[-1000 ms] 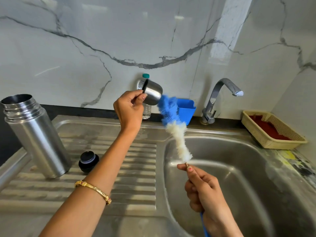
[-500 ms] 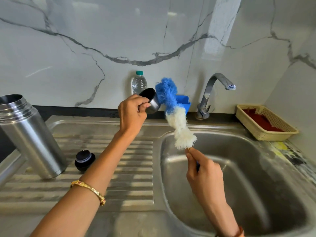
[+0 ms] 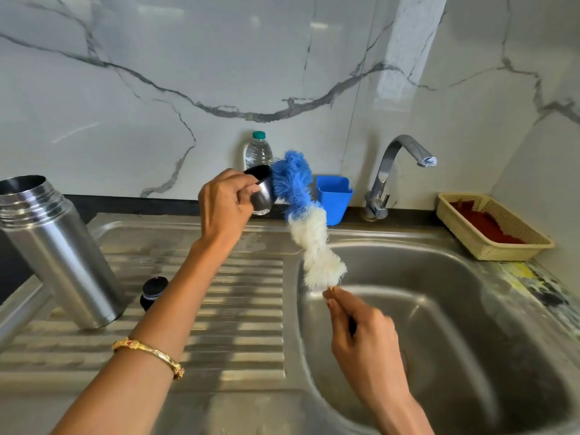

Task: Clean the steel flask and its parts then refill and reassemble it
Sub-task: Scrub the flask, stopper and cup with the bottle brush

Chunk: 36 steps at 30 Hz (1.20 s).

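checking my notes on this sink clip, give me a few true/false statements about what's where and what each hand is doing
1. The left hand holds the steel cup. True.
2. The brush lies in the sink. False: the right hand holds it up by the handle, its blue tip against the cup.
3. The flask stands open on the drainboard. True.
4. Water runs from the tap. False: no stream shows.
5. The black stopper sits in the flask's mouth. False: it rests on the drainboard beside the flask.
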Motion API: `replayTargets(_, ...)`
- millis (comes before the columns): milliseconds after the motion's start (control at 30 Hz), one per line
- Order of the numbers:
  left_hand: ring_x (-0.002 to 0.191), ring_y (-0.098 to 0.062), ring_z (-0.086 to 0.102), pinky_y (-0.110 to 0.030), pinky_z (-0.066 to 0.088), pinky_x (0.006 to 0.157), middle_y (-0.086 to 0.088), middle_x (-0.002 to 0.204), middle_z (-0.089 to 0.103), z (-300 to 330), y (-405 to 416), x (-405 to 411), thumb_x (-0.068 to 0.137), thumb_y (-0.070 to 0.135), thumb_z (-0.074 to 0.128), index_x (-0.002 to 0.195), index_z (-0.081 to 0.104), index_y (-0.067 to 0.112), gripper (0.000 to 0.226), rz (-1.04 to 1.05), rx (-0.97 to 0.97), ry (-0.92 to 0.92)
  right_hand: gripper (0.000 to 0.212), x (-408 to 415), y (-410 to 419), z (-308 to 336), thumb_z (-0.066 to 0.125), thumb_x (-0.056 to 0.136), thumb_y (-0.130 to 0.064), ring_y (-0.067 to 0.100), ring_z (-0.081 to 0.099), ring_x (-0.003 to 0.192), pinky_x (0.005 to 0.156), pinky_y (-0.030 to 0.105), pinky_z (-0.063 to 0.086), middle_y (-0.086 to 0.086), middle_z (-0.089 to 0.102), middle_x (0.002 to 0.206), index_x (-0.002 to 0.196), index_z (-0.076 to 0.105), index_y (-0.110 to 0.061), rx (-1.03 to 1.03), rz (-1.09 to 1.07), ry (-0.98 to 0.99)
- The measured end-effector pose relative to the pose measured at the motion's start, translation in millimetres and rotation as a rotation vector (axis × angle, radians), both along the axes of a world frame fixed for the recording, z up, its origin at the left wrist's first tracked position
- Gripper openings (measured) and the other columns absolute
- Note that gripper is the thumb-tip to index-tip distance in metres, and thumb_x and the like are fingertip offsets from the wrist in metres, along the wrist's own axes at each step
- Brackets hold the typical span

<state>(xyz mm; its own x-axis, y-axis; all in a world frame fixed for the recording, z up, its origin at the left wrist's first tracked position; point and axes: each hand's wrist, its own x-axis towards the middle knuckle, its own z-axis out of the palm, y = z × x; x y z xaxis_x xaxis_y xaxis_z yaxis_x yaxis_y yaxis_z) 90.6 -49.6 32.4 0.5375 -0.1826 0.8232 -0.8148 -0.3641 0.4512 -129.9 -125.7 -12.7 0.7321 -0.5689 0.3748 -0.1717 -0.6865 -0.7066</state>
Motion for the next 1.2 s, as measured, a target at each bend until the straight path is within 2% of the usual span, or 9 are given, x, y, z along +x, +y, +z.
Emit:
replayTargets(67,0.066,-0.027,0.062,-0.025,0.044,0.063,-0.017,0.079,0.069,0.8,0.6,4.3,0.074,-0.010,0.065,0.083,0.072,-0.004,0.014,0.024,-0.067,0.062,0.015,-0.8,4.6,3.0,0.057,0.089,-0.020,0.026,0.060,0.070,0.063,0.034,0.044,-0.001,0.070,0.076,0.094,0.070,-0.025,0.022,0.010,-0.045)
replayTargets(233,0.068,-0.015,0.059,-0.012,0.049,0.060,0.000,0.079,0.062,-6.2,-8.7,-9.6,0.076,-0.009,0.064,0.087,0.072,-0.003,0.015,-0.072,-0.135,0.096,0.015,19.0,-17.3,5.1,0.054,0.090,-0.015,0.028,0.048,0.057,0.060,0.035,0.038,-0.001,0.049,0.049,0.094,0.068,-0.012,-0.018,-0.018,-0.041)
replayTargets(400,0.067,0.003,0.057,-0.002,0.043,0.064,-0.003,0.083,0.063,4.1,4.3,1.9,0.079,-0.008,0.064,0.093,0.070,-0.004,0.016,-0.059,-0.238,0.240,0.019,14.3,5.2,4.9,0.054,0.088,-0.022,0.031,0.057,0.056,0.056,0.038,0.045,0.005,0.065,0.060,0.093,0.072,-0.018,-0.053,-0.029,-0.114)
replayTargets(500,0.065,0.013,0.058,-0.004,0.044,0.063,-0.001,0.084,0.063,9.6,-2.7,-5.3,0.079,-0.008,0.065,0.098,0.068,-0.002,0.020,-0.147,-0.296,0.337,0.017,29.3,-21.0,16.5,0.055,0.091,-0.011,0.024,0.062,0.065,0.065,0.036,0.049,0.009,0.071,0.076,0.089,0.071,-0.010,0.110,0.002,-0.082)
replayTargets(667,0.067,0.001,0.063,-0.019,0.055,0.074,0.014,0.062,0.068,10.1,-9.3,-15.3,0.083,-0.008,0.059,0.100,0.065,0.005,0.022,-0.354,-0.818,0.801,0.024,17.8,-29.6,32.3,0.047,0.095,-0.014,0.004,0.022,0.036,0.034,0.015,0.022,-0.002,0.034,0.048,0.090,0.070,-0.019,0.651,0.154,-0.084)
replayTargets(833,0.071,-0.007,0.062,-0.029,0.051,0.089,0.002,0.074,0.064,2.8,-22.2,-18.7,0.089,-0.003,0.053,0.083,0.060,0.009,0.015,-0.545,-1.241,1.102,0.026,20.9,-27.5,36.4,0.044,0.098,-0.018,0.003,0.019,0.035,0.034,0.010,0.015,-0.008,0.033,0.042,0.087,0.068,-0.017,0.909,0.207,0.034)
replayTargets(933,0.065,-0.003,0.063,-0.023,0.055,0.076,0.010,0.062,0.066,-10.0,-31.2,-17.5,0.085,-0.007,0.058,0.097,0.063,0.001,0.016,-0.408,-1.182,0.978,0.026,16.8,-20.7,28.9,0.044,0.098,-0.018,0.003,0.019,0.034,0.035,0.009,0.013,-0.008,0.033,0.042,0.087,0.068,-0.015,0.992,0.183,0.062)
replayTargets(1000,0.063,0.003,0.062,-0.016,0.053,0.069,0.011,0.064,0.067,-17.5,-32.8,-14.4,0.081,-0.008,0.062,0.105,0.062,0.003,0.027,-0.307,-0.990,0.728,0.027,13.2,-14.9,24.4,0.044,0.098,-0.018,0.002,0.019,0.033,0.036,0.008,0.013,-0.008,0.032,0.041,0.086,0.067,-0.015,1.020,0.189,0.104)
replayTargets(1200,0.074,-0.001,0.059,-0.002,0.044,0.071,-0.011,0.079,0.067,-25.3,-35.7,-0.7,0.073,-0.012,0.062,0.084,0.071,-0.007,0.016,-0.168,-0.319,0.016,0.025,1.9,-11.9,20.4,0.045,0.097,-0.019,0.003,0.017,0.034,0.036,0.007,0.012,-0.008,0.031,0.042,0.090,0.068,-0.013,1.069,0.205,0.149)
